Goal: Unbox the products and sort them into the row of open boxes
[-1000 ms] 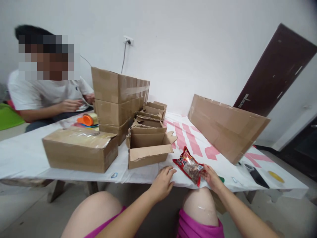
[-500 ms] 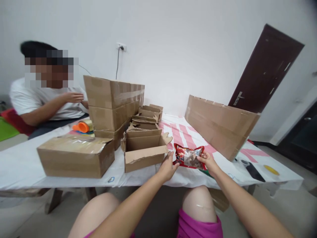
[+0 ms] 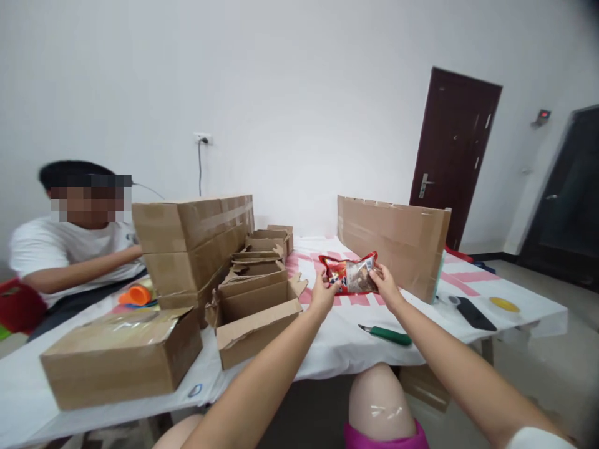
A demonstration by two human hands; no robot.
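A red-edged plastic food packet (image 3: pixel 350 275) with a clear part showing brown contents is raised over the white-covered table. My left hand (image 3: pixel 324 293) grips its left end, fingers closed on the edge. At the right end, my right hand (image 3: pixel 386 284) pinches the other edge. Below the packet, a green-handled knife (image 3: pixel 390 335) lies on the cloth. Just left of my left hand stands an open cardboard box (image 3: pixel 259 333) with torn flaps, first in a row of open boxes (image 3: pixel 267 243) running back.
Closed cardboard box (image 3: pixel 107 362) at the front left, stacked boxes (image 3: pixel 187 249) behind it. A cardboard panel (image 3: pixel 393 240) stands on the right, near a black phone (image 3: pixel 475 313) and yellow disc (image 3: pixel 504 304). A person (image 3: pixel 75 249) in white sits left, near an orange item (image 3: pixel 138 295).
The camera view has tilted and shifted. Both hands have lifted the packet away from the table edge, and the knife now shows fully. The other person's arm has moved lower.
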